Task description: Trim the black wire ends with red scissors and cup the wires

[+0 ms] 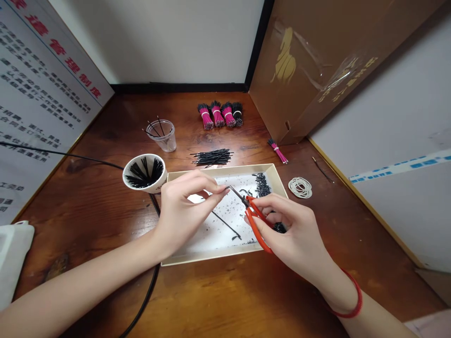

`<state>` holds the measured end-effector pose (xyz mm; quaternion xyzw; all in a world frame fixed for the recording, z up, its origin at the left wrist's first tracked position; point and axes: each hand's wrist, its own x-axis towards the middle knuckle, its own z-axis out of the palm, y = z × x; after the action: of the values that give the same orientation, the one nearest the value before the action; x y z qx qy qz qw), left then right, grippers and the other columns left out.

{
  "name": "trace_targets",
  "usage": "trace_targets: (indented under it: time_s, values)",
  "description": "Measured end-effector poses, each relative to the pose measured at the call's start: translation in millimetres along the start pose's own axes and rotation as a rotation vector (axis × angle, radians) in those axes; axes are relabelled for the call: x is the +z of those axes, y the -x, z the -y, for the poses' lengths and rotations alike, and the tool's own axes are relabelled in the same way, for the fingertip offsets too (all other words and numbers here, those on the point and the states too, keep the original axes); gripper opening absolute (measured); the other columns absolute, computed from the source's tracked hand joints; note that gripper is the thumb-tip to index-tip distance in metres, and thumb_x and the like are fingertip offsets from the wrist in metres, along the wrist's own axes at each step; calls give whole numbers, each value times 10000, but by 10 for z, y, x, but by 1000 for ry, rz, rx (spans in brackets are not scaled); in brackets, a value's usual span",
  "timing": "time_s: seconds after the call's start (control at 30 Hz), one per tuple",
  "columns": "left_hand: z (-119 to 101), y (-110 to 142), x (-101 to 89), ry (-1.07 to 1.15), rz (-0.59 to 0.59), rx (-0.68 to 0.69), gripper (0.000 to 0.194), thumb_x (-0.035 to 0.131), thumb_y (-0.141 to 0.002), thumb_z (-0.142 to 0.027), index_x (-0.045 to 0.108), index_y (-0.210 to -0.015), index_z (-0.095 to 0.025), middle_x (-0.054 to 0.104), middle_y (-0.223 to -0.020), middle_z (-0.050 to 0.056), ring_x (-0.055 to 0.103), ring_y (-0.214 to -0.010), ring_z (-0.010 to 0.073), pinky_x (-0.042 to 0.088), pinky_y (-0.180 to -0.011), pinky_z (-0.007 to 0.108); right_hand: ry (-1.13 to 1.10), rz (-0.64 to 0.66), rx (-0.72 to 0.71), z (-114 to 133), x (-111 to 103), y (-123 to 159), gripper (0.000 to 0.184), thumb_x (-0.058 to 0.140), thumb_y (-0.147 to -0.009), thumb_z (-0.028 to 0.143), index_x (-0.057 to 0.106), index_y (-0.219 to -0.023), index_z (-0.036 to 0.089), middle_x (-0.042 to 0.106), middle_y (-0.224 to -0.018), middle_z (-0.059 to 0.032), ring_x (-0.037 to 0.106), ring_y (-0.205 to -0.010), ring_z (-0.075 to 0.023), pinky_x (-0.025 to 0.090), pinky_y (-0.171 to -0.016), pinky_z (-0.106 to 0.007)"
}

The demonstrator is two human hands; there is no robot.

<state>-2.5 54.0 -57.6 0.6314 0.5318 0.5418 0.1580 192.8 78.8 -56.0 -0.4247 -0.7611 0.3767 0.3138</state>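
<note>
Bare forearms (81, 277) reach across my wooden bench (88, 244); a cream tray (271, 180) sits mid-bench, pink wire bundles (218, 115) lie near the far edge, and a white cup (144, 172) holding black wire pieces stands just beside the tray's left corner; over the tray, my right hand (289, 230) grips red-handled snips (255, 220); my left hand (186, 211) pinches a thin black wire (237, 193), its end between the snips' blades.

A white wall with black trim (176, 42) stands ahead of the hands (186, 211). To their left hangs a white poster with red characters (45, 103); to their right leans a brown cardboard carton (310, 70), both above the glossy brown wooden tabletop (225, 300).
</note>
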Motion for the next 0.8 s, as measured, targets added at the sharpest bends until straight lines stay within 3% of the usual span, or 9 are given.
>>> trace_targets:
  time_s: [0.43,0.8]
  values:
    - [10,-12,-1,-11,6,38,136,742,-734,-72,682,-644,-155,673,-657,-1,603,-595,92,508,-544,208,31,-10,-34,13,-12,-13,98,636,-768,84,653,-825,161,550,-661,14,472,-574,-93,426,-465,-203]
    - [-1,-17,4,15,13,-18,152,746,-723,-68,671,-620,-151,676,-658,1,607,-604,89,511,-547,195,107,-44,-93,20,-21,-4,99,639,-774,78,661,-833,155,539,-629,24,470,-561,-86,412,-479,-206]
